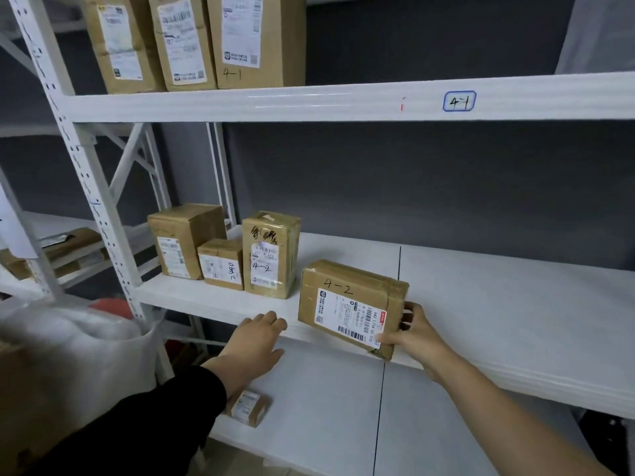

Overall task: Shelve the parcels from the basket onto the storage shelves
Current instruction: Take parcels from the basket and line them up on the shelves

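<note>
A brown cardboard parcel [350,305] marked "4-2" stands tilted at the front edge of the middle shelf [498,304]. My right hand [410,333] grips its right end, thumb on the label and fingers behind. My left hand [256,341] hovers below the shelf's front edge with relaxed fingers, holding nothing. Three more parcels [271,255] stand in a row to the left on the same shelf. The basket is not clearly in view.
Three tall parcels [240,39] stand on the top shelf, whose edge carries a "4-1" tag [459,101]. A small parcel [247,407] lies on the lower shelf [326,407]. A white plastic bag [68,338] sits at the left by the upright post [86,173].
</note>
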